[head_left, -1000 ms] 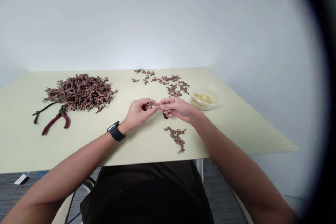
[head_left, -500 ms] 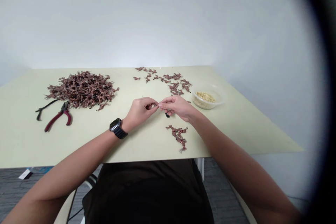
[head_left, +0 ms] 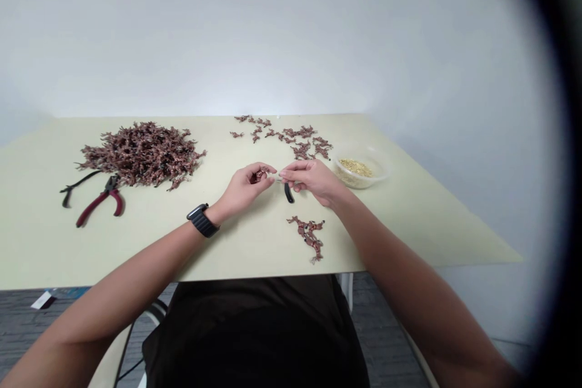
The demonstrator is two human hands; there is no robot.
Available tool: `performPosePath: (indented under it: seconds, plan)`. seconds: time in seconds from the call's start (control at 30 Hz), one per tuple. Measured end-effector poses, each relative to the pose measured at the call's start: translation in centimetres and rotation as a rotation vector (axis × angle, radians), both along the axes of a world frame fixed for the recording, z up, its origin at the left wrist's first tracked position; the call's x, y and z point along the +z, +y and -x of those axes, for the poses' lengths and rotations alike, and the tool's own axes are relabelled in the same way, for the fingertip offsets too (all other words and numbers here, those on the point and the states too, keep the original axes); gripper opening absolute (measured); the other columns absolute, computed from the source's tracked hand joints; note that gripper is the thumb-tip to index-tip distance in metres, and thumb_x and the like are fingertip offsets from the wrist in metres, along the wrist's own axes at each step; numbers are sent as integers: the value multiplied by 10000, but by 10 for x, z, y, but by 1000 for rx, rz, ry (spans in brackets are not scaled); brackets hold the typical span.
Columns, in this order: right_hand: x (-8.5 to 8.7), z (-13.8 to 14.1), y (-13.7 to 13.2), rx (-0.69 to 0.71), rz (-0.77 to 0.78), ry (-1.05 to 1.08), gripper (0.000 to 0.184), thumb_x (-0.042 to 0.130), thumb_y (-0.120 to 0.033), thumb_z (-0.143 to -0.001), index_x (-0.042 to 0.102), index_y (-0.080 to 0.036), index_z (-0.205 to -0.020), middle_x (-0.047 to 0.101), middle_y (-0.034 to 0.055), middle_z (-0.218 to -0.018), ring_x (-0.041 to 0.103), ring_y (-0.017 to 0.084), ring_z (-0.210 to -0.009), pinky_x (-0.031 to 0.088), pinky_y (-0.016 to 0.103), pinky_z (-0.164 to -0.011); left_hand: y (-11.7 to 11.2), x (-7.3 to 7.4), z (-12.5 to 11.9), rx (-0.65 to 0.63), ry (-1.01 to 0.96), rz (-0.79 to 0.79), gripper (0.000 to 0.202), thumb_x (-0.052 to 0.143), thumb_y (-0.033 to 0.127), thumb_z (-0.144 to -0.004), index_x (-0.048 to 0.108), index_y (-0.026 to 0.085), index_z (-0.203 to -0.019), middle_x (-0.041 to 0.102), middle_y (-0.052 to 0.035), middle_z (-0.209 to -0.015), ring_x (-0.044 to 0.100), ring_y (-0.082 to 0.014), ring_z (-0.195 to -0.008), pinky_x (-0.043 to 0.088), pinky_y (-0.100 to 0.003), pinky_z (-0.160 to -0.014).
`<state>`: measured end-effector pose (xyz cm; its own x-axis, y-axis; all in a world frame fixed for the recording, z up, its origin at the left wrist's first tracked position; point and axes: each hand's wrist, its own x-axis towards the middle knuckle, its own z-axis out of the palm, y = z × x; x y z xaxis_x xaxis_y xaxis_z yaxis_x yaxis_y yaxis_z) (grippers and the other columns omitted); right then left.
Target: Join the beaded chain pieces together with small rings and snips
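My left hand (head_left: 244, 186), with a black watch (head_left: 202, 220) on the wrist, curls around a small reddish-brown twisted piece (head_left: 260, 176); much of it is hidden by the fingers. Its thumb and fingertips point at my right hand (head_left: 313, 179), a narrow gap apart. The right thumb and forefinger are pressed together, and whatever lies between them is too small to make out. Just below those fingers shows a black curved handle (head_left: 288, 193); whether the right hand touches it I cannot tell. Nearer me lies a small cluster of similar brown pieces (head_left: 310, 235).
A large heap of brown pieces (head_left: 143, 154) is at the left, with red-handled pliers (head_left: 102, 200) and a black-handled tool (head_left: 77, 185) before it. More pieces (head_left: 302, 148) are scattered behind my hands. At right stands a clear bowl (head_left: 382, 173) of gold-coloured bits (head_left: 356, 167).
My fingertips, touching earlier, have drawn slightly apart. Both hands have shifted a little away from me, and more of the black handle shows below the right hand.
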<state>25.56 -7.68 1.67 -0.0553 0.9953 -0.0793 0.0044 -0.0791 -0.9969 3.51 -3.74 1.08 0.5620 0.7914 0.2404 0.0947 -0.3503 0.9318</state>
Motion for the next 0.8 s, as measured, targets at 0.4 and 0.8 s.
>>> performPosePath:
  seconds: [0.4,0.8]
  plan:
    - [3,8,-5,-129,-186,-78,299,887,-425,-729,804,-179,-879,738,46,-829,548,102,-568,471,255,-495,1,-15,-7,-128,-259,497,302,725,388,-972,570,138,-1040,763,-142,-1079,773,-182,-882,617,-406,-939]
    - [5,23,-16,-114,-513,-454,132,710,-300,-896,790,-200,-862,722,23,-774,634,162,-719,478,286,-645,-10,-6,-10,-111,-284,344,427,766,495,-914,540,152,-1034,772,-77,-913,794,-209,-871,649,-363,-856]
